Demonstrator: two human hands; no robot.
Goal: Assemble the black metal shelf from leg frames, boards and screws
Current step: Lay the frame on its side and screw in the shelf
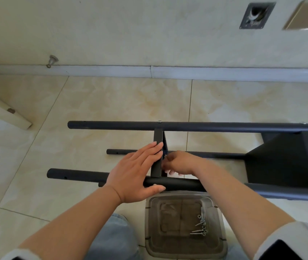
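The black metal shelf lies on its side on the tiled floor. Its far leg tube (196,126) and near leg tube (78,174) run left to right. A black board (281,162) is fixed at the right end. A second board (158,139) stands edge-on between the tubes in the middle. My left hand (138,171) rests flat against this middle board, thumb under the near tube. My right hand (179,163) is curled just right of the board, fingers tucked behind it; what they hold is hidden. Several screws (201,227) lie in a grey tray (213,246).
A third thinner tube (115,152) lies beyond my hands. The wall and white skirting board (149,71) run behind the shelf, with a doorstop (52,60). A cream furniture leg (8,113) slants in at the left. My knee in jeans (115,237) is below.
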